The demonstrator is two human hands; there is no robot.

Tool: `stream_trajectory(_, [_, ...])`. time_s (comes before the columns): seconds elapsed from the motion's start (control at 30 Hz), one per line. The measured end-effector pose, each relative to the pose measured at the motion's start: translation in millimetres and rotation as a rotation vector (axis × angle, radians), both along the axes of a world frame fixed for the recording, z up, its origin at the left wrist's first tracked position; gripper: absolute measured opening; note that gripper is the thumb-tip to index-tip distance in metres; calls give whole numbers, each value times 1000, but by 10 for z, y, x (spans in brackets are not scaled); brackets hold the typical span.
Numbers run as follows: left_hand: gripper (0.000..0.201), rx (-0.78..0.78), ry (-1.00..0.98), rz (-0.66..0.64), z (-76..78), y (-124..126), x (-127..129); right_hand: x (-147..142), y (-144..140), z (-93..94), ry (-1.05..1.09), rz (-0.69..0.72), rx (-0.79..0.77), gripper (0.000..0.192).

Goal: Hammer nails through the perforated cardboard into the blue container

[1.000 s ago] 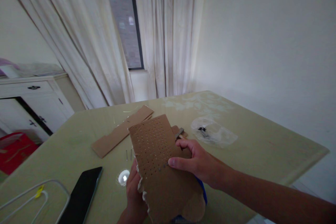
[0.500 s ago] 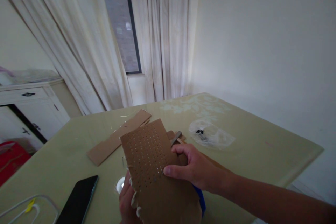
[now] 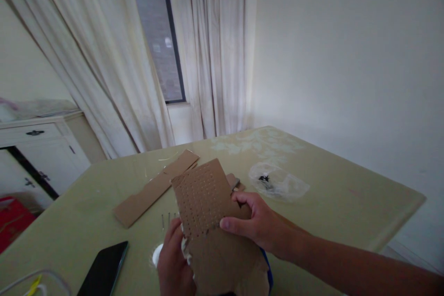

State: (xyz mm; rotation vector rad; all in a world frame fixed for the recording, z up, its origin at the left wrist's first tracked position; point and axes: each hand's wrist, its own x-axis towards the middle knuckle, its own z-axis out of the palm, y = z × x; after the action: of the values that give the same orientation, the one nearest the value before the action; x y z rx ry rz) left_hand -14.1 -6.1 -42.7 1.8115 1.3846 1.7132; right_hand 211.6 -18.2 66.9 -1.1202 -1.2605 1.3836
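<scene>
A piece of brown cardboard (image 3: 222, 259) is held up between my two hands, tilted, its upper part punched with rows of small holes. Its left edge is ragged, with pale torn bits. My left hand (image 3: 175, 259) grips that edge from below, fingers partly hidden behind the sheet. On the right side my right hand (image 3: 255, 224) pinches the cardboard, thumb on the front face near the lowest holes. Something blue (image 3: 268, 270) shows along the sheet's lower right edge; I cannot make out what it is.
Cardboard strips (image 3: 156, 189) lie behind on the table (image 3: 347, 203). A clear plastic bag (image 3: 277, 181) with small black things rests to the right. Several thin nails (image 3: 169, 218) and a white round object (image 3: 157, 254) are near my left hand. A phone (image 3: 104, 270) and white cable (image 3: 52, 275) lie left.
The cardboard has shifted slightly right and tilted back a little. My left hand has moved up along its edge, and my right hand keeps its pinch.
</scene>
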Motion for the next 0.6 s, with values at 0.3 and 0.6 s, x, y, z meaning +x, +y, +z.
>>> stream_trajectory(0.3, [26,359,160,39,253,-23,-43,-40,-13,-61,-301,-156,288,39])
stream_trajectory(0.6, [23,582,209,-70,328,51,-16,-124,-50,70,-397,-80,351,24])
